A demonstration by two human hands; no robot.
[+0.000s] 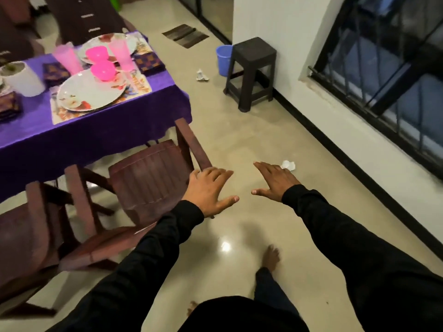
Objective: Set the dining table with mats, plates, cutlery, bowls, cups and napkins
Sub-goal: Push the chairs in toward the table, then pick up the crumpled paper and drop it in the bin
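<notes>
Two hands extend palm-down over the floor (239,144), both empty with fingers spread. The left hand (208,190) rests against the armrest end of a brown chair (153,178); the right hand (275,183) hovers apart from it, touching nothing. The tabletop (31,130), covered in purple cloth, lies well up and to the left of both hands. Counted on it: two white plates, near plate (88,92) and far plate (96,46), each on its own patterned mat, the near mat (141,86) showing beside its plate; two pink bowls, one bowl (103,70) at the near plate's far rim, the other bowl (96,53) on the far plate; two pink cups, left cup (67,58) and right cup (121,55), upright between the settings; two dark folded napkins, one napkin (54,71) left of the near plate, another napkin (148,62) at the right edge. A white pot (21,79) stands at the left. Cutlery is too blurred to count. Two crumpled papers lie on the floor, one paper (287,165) just beyond the right hand.
</notes>
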